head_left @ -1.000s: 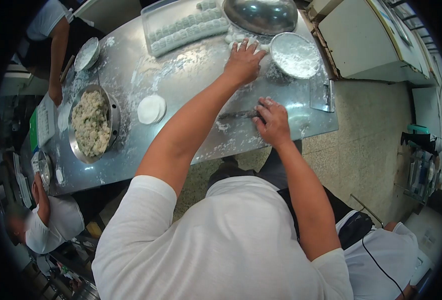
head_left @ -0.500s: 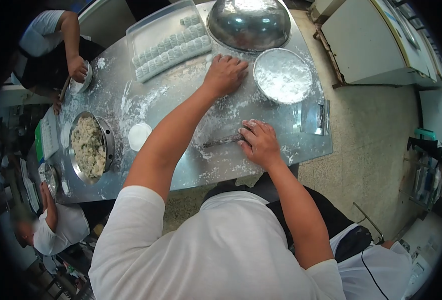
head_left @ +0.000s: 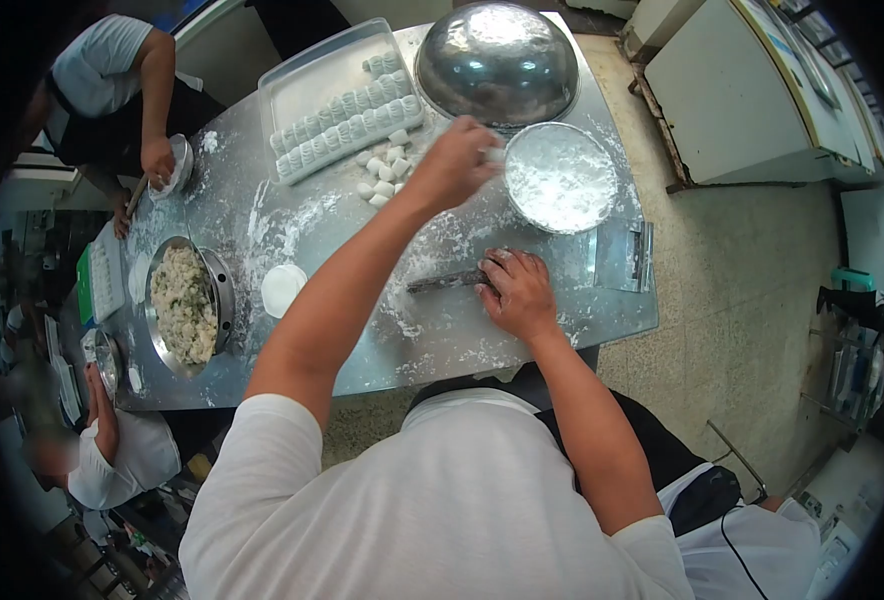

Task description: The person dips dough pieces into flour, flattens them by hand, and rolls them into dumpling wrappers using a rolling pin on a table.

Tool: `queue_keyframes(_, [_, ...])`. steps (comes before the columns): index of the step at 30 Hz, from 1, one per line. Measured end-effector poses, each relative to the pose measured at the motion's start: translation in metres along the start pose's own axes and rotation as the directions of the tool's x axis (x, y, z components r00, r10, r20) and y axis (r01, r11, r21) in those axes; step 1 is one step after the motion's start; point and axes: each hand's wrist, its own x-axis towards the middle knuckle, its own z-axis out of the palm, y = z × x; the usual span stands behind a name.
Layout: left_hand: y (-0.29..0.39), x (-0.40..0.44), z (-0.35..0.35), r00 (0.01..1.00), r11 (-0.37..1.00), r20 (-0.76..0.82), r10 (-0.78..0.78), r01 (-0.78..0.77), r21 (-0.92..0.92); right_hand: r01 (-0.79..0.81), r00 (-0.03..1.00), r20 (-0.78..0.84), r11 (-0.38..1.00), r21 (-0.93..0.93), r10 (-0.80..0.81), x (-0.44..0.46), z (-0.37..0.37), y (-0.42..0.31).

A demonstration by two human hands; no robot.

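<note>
Beside the flour bowl, my left hand is curled, its fingers blurred. A pale blur at its fingertips looks like a small dough piece. My right hand is wrapped over one end of a dark, flour-dusted rolling pin lying on the table. Several cut white dough pieces lie loose left of my left hand. Further left is a stack of round white wrappers.
A plastic tray holds rows of filled dumplings. An upturned metal bowl stands behind the flour bowl, and a metal scraper lies at the right edge. Filling sits in a metal bowl. Two co-workers stand at the left.
My left hand has left the table surface beside the tray and moved toward the flour bowl, uncovering the loose dough pieces. My right hand stays on the rolling pin. The view has shifted slightly.
</note>
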Motion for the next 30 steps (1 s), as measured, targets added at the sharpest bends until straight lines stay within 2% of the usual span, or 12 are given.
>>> queue_keyframes(3, [0.022,0.02,0.035,0.949,0.95,0.153,0.275,-0.292,0.106,0.007,1.0,0.006,0.999,-0.034,-0.007,0.0,0.001,0.0])
queue_keyframes(6, [0.037,0.027,0.069,0.885,0.849,0.426,0.19,-0.366,0.381,0.018,1.0,-0.003,0.999,-0.047,-0.018,0.001,-0.001,-0.002])
queue_keyframes(7, [0.038,0.029,0.079,0.883,0.826,0.439,0.163,-0.366,0.428,0.031,1.0,-0.001,0.999,-0.042,-0.031,0.0,-0.001,-0.003])
queue_keyframes(10, [0.041,0.04,0.087,0.875,0.827,0.473,0.108,-0.343,0.446,0.039,0.998,-0.04,0.998,-0.047,-0.041,0.001,0.0,-0.003])
queue_keyframes(12, [0.04,0.046,0.086,0.817,0.807,0.573,0.074,-0.387,0.447,0.042,0.999,-0.019,0.995,-0.093,-0.044,0.0,0.0,-0.002])
queue_keyframes(19, [0.043,0.045,0.08,0.833,0.78,0.538,0.129,-0.42,0.464,0.061,0.998,-0.021,0.992,-0.115,-0.064,-0.001,0.002,-0.001])
queue_keyframes(21, [0.042,0.041,0.076,0.916,0.942,0.25,0.315,-0.334,0.038,0.054,0.998,-0.028,0.99,-0.127,-0.058,0.001,0.002,-0.004])
queue_keyframes(23, [0.035,0.035,0.085,0.928,0.942,0.189,0.322,-0.334,0.036,0.05,0.999,-0.008,0.992,-0.119,-0.051,0.003,0.001,-0.005])
queue_keyframes(25, [0.026,0.029,0.091,0.92,0.864,0.336,0.202,-0.329,0.381,0.059,0.998,0.016,0.991,-0.116,-0.058,0.002,0.002,-0.003])
queue_keyframes(26, [0.023,0.028,0.093,0.923,0.865,0.328,0.199,-0.323,0.385,0.057,0.998,0.001,0.991,-0.122,-0.057,0.002,0.002,-0.003])
queue_keyframes(28, [0.026,0.021,0.096,0.962,0.888,0.179,0.208,-0.263,0.378,0.053,0.998,-0.014,0.99,-0.129,-0.055,0.004,0.003,-0.004])
queue_keyframes(30, [0.025,0.025,0.094,0.945,0.876,0.257,0.2,-0.291,0.385,0.043,0.999,0.005,0.99,-0.132,-0.043,0.002,0.003,-0.004])
